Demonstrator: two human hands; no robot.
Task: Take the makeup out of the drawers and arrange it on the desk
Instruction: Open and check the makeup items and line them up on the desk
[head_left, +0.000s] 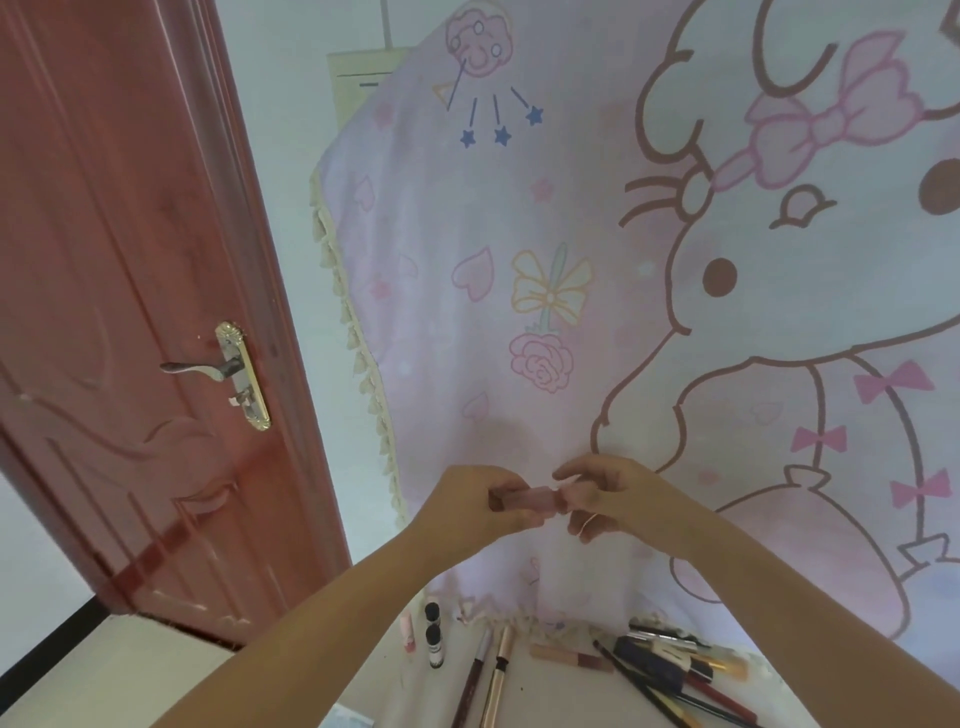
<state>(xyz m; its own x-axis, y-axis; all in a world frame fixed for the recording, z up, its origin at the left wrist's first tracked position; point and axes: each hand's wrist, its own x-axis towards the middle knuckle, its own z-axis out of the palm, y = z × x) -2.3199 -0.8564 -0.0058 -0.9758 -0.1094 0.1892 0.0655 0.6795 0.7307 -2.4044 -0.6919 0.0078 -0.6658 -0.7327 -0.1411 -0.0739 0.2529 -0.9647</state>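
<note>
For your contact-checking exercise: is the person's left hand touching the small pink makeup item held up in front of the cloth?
Touching. The head view shows the left hand with fingers curled round one end of the pink makeup item.

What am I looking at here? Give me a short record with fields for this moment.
held item: small pink makeup tube, raised above the desk
left hand: grips the tube's darker end
right hand: pinches the paler end
desk: pencils, two small bottles, a lip gloss and brushes laid out
backdrop: pink cartoon cloth hanging behind the desk
left side: red door with a metal handle
</note>
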